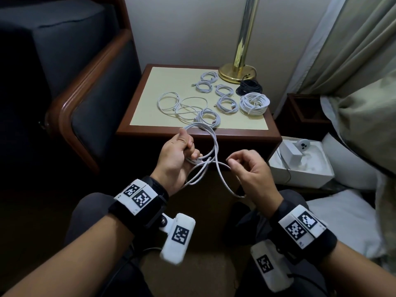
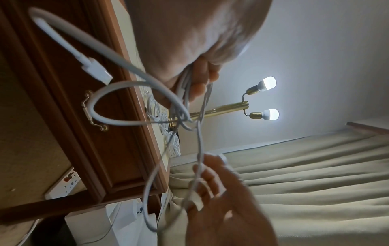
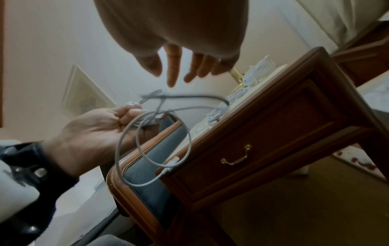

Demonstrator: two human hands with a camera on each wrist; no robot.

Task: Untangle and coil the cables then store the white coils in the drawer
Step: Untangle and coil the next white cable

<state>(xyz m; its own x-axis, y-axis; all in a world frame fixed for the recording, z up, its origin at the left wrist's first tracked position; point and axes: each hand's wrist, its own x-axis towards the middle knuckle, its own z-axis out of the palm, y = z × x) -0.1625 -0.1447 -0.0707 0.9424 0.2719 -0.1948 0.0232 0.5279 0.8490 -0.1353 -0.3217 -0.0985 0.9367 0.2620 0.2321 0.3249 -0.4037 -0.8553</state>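
Observation:
My left hand (image 1: pixel 182 148) grips several loops of a white cable (image 1: pixel 215 146) in front of the nightstand, thumb on top. Loose loops hang below it, and a white connector (image 2: pixel 96 71) dangles from them. My right hand (image 1: pixel 244 168) hovers just right of the loops with relaxed fingers (image 3: pixel 172 66); a strand runs against the fingers (image 2: pixel 202 171), but nothing is pinched. Behind the hands is the nightstand's shut drawer (image 3: pixel 273 133) with its brass handle (image 3: pixel 235 159). Several white coils (image 1: pixel 227 102) and loose white cables (image 1: pixel 186 108) lie on the nightstand top (image 1: pixel 150 116).
A black coil (image 1: pixel 249 87) and a brass lamp base (image 1: pixel 236 72) stand at the back right of the top. A dark armchair (image 1: pixel 96 103) is close on the left. An open white box (image 1: pixel 300 166) sits low on the right, beside bedding and a curtain.

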